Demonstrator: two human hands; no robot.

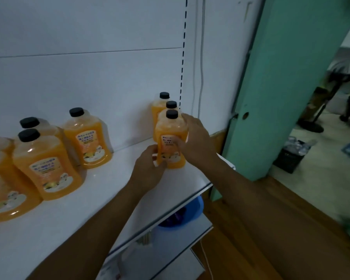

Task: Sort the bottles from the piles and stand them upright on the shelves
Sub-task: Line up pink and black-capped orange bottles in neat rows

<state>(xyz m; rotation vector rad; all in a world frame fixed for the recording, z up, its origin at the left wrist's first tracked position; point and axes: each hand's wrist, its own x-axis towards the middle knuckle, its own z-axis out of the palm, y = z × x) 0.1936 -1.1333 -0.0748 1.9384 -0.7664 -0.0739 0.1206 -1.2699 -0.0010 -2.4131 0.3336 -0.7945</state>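
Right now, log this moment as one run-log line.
both hands grip front orange bottle | left hand low, right hand at side | bottle upright on white shelf | two behind

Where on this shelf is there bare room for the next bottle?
Bare white shelf lies between the lone orange black-capped bottle and the held bottle, and along the front edge. The left cluster and right row are crowded.

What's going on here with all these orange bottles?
A person is stocking a white shelf with orange bottles. Both hands hold the front bottle of a row at the shelf's right end: the left hand at its base, the right hand around its side. More upright bottles stand further left.
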